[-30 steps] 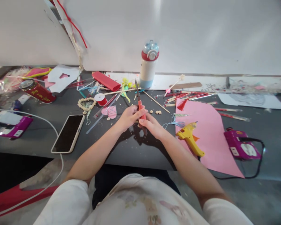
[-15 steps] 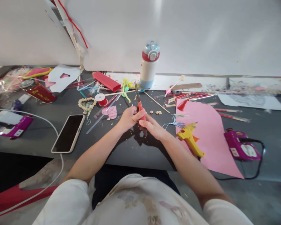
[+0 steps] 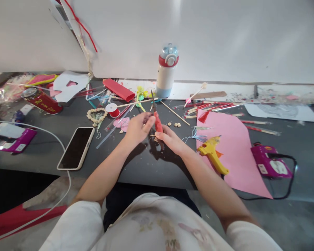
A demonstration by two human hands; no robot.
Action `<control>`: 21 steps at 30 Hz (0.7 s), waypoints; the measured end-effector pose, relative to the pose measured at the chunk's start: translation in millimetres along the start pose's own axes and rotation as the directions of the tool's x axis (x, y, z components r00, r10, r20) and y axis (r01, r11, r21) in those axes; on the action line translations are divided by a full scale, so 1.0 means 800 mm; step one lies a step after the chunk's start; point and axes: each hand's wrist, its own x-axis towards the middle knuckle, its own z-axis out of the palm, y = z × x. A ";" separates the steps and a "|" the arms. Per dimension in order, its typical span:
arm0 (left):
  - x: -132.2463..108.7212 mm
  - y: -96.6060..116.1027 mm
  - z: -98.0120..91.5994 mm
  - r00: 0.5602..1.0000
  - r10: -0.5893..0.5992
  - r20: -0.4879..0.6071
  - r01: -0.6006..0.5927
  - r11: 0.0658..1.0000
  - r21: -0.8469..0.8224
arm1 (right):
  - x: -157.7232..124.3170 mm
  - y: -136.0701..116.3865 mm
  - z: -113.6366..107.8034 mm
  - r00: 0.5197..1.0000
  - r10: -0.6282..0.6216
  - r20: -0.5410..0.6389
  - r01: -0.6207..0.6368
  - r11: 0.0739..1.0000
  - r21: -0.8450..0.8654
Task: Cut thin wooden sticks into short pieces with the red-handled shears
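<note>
My right hand is closed round the red handles of a pair of pliers, whose dark jaws point away from me over the dark table. My left hand is just left of the tool, fingers curled in a pinch near the handle; what they hold is too small to make out. Small wooden bits lie on the table just beyond the tool. A pink paper cut-out lies right beside my left hand.
A phone lies at the left, a yellow glue gun on a pink sheet at the right. A water bottle stands at the back. A purple glue gun, a red can, sticks and a red spool clutter the table.
My left hand has drawn back a little to the left, away from the pliers' handle. The right hand and pliers have barely moved.
</note>
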 end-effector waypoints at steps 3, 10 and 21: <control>0.003 0.004 -0.023 0.915 0.298 -0.273 -0.142 0.869 0.473 | -0.003 -0.003 -0.001 0.999 0.052 0.008 -0.051 0.999 -0.018; 0.015 -0.007 -0.040 0.978 0.182 -0.099 -0.042 0.643 0.765 | -0.005 0.003 -0.001 0.993 0.070 0.094 -0.070 0.998 -0.007; 0.017 -0.008 -0.047 0.985 0.079 -0.151 0.046 0.730 0.681 | -0.007 -0.003 -0.004 0.968 0.101 0.231 -0.165 0.947 0.276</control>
